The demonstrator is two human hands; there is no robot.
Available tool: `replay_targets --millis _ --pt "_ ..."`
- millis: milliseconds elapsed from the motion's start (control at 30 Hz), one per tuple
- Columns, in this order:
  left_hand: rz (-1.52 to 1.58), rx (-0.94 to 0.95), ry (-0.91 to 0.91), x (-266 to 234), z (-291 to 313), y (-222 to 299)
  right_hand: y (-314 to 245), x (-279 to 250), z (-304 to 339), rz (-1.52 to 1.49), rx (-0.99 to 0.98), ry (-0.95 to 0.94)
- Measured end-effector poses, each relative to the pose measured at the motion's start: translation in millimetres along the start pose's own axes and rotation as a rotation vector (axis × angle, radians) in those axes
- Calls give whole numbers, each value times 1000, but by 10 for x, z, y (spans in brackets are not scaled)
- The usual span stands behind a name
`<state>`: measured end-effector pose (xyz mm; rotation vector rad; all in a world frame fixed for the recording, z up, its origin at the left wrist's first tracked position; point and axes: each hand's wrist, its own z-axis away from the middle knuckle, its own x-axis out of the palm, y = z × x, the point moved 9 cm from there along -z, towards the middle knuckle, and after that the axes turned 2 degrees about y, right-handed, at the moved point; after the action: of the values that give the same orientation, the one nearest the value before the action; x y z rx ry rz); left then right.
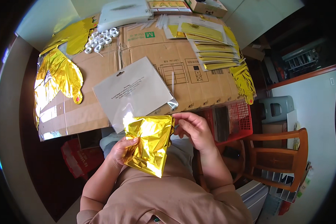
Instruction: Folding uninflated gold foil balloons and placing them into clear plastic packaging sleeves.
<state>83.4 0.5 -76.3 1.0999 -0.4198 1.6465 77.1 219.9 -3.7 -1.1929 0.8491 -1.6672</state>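
A gold foil balloon point(150, 143), folded into a flat, roughly rectangular packet, is held up in front of my body at the table's near edge. My left hand point(121, 150) grips its left side, thumb on top and the other fingers behind. At the upper right corner, my right hand point(195, 130) has its thumb and fingers bent in a pinch on the packet's edge. Just beyond lies a clear plastic bag with a light grey card point(132, 89) inside, its near corner close to the foil. A thin clear straw point(173, 85) rests beside the bag.
Flat gold foil balloons point(65, 76) lie at the left. White ribbon rolls point(100, 39), a stack of clear bags point(124, 15) and packed foil balloons point(212, 46) sit farther back on the cardboard-covered table point(138, 48). At the right are a red crate point(238, 123) and wooden chair point(278, 158).
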Motion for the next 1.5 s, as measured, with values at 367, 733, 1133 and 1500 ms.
replay_targets --millis 367,733,1133,1500 --pt "-137 50 8 30 -36 -15 117 116 -14 -99 -15 -170" --pt "-234 147 -11 -33 -52 97 -48 183 -9 211 -37 -133" --pt "-143 63 22 -23 -9 77 -396 346 -20 339 -254 -201" --pt "152 -147 -15 433 269 -225 -959 653 221 1026 -843 -305"
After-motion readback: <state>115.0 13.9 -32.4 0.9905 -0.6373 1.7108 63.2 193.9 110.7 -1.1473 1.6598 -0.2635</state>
